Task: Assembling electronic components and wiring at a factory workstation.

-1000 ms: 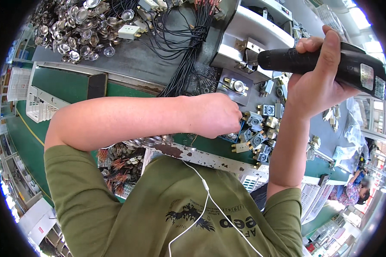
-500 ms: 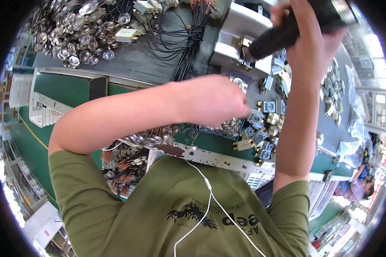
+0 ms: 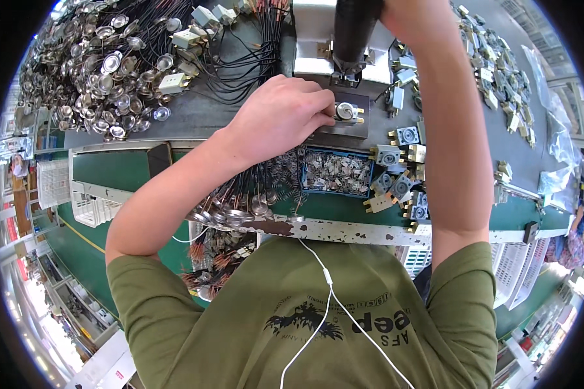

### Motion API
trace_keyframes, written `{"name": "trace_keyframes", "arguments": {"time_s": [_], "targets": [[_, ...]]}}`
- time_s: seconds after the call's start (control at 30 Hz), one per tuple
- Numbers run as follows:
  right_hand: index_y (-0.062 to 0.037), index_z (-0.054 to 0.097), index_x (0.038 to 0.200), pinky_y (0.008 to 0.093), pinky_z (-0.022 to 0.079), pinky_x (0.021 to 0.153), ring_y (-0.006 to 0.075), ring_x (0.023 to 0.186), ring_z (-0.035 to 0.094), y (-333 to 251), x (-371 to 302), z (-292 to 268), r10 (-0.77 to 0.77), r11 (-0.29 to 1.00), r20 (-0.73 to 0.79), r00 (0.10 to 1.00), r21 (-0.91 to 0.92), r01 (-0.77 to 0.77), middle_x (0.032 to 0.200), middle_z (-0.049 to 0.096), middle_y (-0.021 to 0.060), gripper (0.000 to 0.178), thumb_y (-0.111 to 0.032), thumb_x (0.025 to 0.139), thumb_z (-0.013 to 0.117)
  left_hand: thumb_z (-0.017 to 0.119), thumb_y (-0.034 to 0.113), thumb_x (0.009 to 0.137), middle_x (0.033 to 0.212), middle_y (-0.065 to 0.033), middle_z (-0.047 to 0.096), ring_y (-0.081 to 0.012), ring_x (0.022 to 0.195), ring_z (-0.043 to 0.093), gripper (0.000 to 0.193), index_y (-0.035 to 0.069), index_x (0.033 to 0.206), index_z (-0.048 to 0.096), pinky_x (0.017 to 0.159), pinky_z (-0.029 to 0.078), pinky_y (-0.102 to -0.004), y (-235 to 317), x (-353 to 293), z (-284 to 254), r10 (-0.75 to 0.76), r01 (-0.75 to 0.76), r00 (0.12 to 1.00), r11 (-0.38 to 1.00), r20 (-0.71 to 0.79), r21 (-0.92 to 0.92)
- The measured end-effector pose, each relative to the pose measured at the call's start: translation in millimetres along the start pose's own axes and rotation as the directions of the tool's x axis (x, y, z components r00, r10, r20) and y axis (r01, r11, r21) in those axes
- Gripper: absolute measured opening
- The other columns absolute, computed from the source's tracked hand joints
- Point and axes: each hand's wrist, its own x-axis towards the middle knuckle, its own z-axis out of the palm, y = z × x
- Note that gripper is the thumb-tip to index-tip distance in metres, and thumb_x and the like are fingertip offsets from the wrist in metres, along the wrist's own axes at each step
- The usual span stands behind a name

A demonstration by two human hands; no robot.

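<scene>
My left hand (image 3: 285,111) reaches in over the front of the bench, thumb and fingertips pinched at the left edge of a small connector (image 3: 345,112) with a round metal centre and brass prongs. That connector sits on a dark metal plate (image 3: 352,129). Cut off by the upper edge, my right hand (image 3: 409,18) is at the side of a black electric screwdriver (image 3: 355,31); its fingers are mostly out of view. The screwdriver stands nearly upright, its lower end at a small metal fixture (image 3: 346,78) behind the plate.
A white machine block (image 3: 310,61) stands behind the screwdriver. A blue tray (image 3: 305,189) holds small metal pieces. Grey connectors (image 3: 388,155) lie right of it. Metal cups (image 3: 113,63) and black wires (image 3: 269,58) are heaped on the left. The bench's chipped edge (image 3: 350,233) runs in front of me.
The screwdriver has gone from tilted to nearly upright, and my right hand has risen partly out of view. My left hand has moved from a blurred fist near the tray to the connector.
</scene>
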Motion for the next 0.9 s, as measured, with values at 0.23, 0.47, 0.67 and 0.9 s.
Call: {"name": "trace_keyframes", "arguments": {"time_s": [0.23, 0.47, 0.67, 0.9], "targets": [[-0.0042, 0.04, 0.136, 0.0281, 0.057, 0.066, 0.0145, 0.081, 0.07, 33, -27, 20, -0.516, 0.734, -0.164, 0.841, -0.59, 0.336, 0.103, 0.071, 0.0112, 0.059, 0.0, 0.089, 0.075, 0.075, 0.019, 0.086, 0.092, -0.0048, 0.068, -0.0267, 0.094, 0.066, 0.014, 0.009, 0.088, 0.066, 0.081, 0.05, -0.0412, -6, -5, 14, -0.027, 0.026, 1.0, 0.998, 0.015, 0.066], [0.004, 0.059, 0.113, 0.0256, 0.059, 0.066, 0.0136, 0.08, 0.071, 34, -64, 26, -0.546, 0.655, -0.223, 0.808, -0.714, 0.246, 0.099, 0.072, 0.0098, 0.034, 0.007, 0.086, 0.078, 0.074, 0.013, 0.086, 0.096, -0.0063, 0.069, -0.0293, 0.091, 0.066, 0.01, 0.008, 0.09, 0.067, 0.08, 0.052, -0.041, -10, -10, 21, 0.006, -0.01, 0.998, 0.997, -0.062, -0.072], [0.0014, 0.047, 0.12, 0.0275, 0.059, 0.065, 0.0146, 0.079, 0.07, 58, -52, 14, -0.611, 0.709, -0.206, 0.764, -0.572, 0.412, 0.097, 0.07, 0.0106, 0.048, 0.009, 0.084, 0.078, 0.074, 0.01, 0.085, 0.093, -0.0076, 0.067, -0.031, 0.09, 0.066, 0.01, 0.006, 0.089, 0.066, 0.078, 0.053, -0.0428, -11, -11, 21, 0.006, -0.015, 0.996, 0.995, -0.087, -0.096], [-0.0022, 0.043, 0.124, 0.0275, 0.058, 0.065, 0.0147, 0.08, 0.069, 69, -41, 10, -0.653, 0.757, -0.122, 0.747, -0.141, 0.638, 0.096, 0.067, 0.0096, 0.051, 0.011, 0.086, 0.074, 0.073, 0.009, 0.086, 0.091, -0.0082, 0.066, -0.0313, 0.089, 0.066, 0.009, 0.005, 0.09, 0.067, 0.078, 0.054, -0.043, -12, -8, 21, 0.014, -0.022, 0.997, 0.995, -0.077, -0.098]]}}
